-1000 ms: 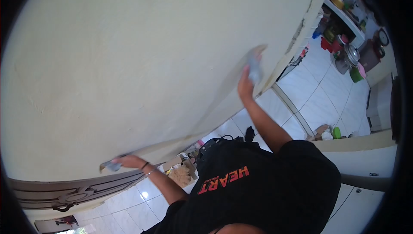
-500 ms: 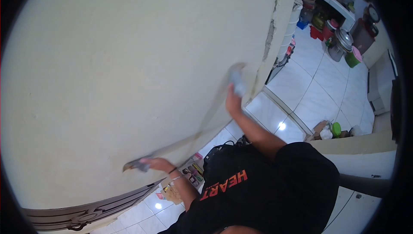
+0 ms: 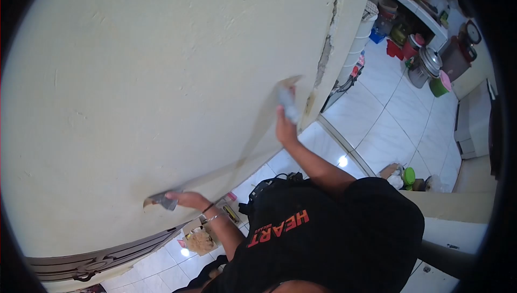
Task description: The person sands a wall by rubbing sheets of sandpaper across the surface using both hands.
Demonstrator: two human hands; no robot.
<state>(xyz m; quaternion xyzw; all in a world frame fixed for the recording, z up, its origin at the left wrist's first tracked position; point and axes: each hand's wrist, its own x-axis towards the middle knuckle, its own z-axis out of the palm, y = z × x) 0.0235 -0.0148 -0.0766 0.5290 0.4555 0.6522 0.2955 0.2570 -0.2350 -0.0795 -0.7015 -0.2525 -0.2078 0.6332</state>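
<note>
A cream wall (image 3: 177,93) fills most of the view in front of me. My left hand (image 3: 186,200), with bands at its wrist, is closed on a grey scraper-like tool (image 3: 164,200) low on the wall. Its flat end has a brownish look and lies at the wall's surface. Higher and to the right, my right hand (image 3: 285,130) grips a similar grey scraper-like tool (image 3: 287,102), slightly blurred, its thin pale-brown end at the wall. The exact kind of both tools is hard to make out.
Right of the wall, a jagged crack (image 3: 326,50) runs beside the opening to a tiled floor (image 3: 385,115). Beyond stand a lidded pot (image 3: 423,67), a green bucket (image 3: 440,84) and a counter (image 3: 414,5). Dark carved furniture (image 3: 102,260) and a box (image 3: 199,239) sit low left.
The view has shifted, so the wall crack and the floor things appear further left. Both hands keep their hold on the grey tools at the wall and appear slightly further left.
</note>
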